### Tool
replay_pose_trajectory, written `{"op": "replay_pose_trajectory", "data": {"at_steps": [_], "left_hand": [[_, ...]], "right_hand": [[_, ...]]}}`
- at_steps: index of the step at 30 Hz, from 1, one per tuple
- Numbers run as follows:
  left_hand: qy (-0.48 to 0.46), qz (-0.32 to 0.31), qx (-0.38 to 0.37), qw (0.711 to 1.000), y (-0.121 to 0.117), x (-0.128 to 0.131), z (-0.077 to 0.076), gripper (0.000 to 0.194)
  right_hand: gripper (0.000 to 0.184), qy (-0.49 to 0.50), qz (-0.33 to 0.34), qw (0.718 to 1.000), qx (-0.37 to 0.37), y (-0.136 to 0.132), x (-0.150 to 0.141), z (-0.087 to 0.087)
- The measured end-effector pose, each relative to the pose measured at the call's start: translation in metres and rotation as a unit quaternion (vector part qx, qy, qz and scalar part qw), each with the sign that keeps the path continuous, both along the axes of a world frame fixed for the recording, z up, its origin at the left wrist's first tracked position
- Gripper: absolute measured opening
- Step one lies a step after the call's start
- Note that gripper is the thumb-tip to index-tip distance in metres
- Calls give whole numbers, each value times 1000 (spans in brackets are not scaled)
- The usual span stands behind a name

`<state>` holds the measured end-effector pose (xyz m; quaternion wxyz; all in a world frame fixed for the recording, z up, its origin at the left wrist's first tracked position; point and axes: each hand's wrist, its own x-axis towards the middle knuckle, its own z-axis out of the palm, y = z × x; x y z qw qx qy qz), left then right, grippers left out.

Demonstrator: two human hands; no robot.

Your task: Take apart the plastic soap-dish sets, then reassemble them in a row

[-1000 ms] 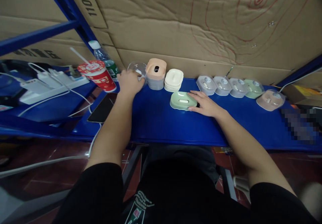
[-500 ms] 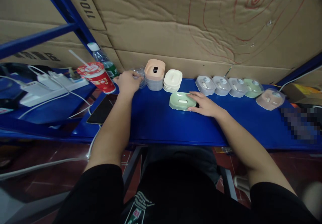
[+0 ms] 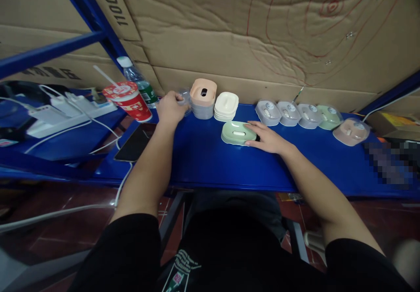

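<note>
My left hand [image 3: 172, 109] is at the back left of the blue table, its fingers closed on a clear plastic lid [image 3: 186, 95]; part of the lid is behind the fingers. Right beside it stands a stack of peach and grey soap box bases [image 3: 202, 108], the peach one on top with a dark oval slot. A stack of cream inner trays [image 3: 226, 104] comes after that. In front lies a green soap box base [image 3: 234, 134] with a white oval piece in its middle. My right hand [image 3: 267, 138] holds its right end between thumb and fingers.
Several lidded soap boxes [image 3: 288, 113] form a row at the back right, with a pinkish one [image 3: 351, 132] at its end. A red paper cup [image 3: 133, 104], a bottle [image 3: 139, 82], a black flat pad [image 3: 134, 142] and a white power strip [image 3: 70, 116] are on the left.
My left hand has shifted slightly, its fingers drawing in around the clear lid. My right hand stays on the green base. The view has tilted a little.
</note>
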<state>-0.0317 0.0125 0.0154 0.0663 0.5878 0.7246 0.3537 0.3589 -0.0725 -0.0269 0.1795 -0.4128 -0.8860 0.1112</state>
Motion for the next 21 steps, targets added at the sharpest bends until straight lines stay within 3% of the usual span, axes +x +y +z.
{"op": "replay_pose_trajectory", "data": {"at_steps": [5,12,16,19,21], "left_hand": [[-36,-17,-2,999,2,-1,1,12],[-86,6,55,995,7,-3,0,13],[-129,-5,167,977,1,1,4,13],[-162,-39,293,942,-8,8,10,17],[-214,-76,338,913,-14,16,13,25]], "right_hand": [[89,-3,-3,1000,-10,-1,-1,3],[88,0,3,1000,-2,0,1,0],[90,10,4,1000,-4,0,0,-1],[93,22,7,1000,-5,-1,-1,2],[92,30,-4,1000,2,-2,-1,5]]}}
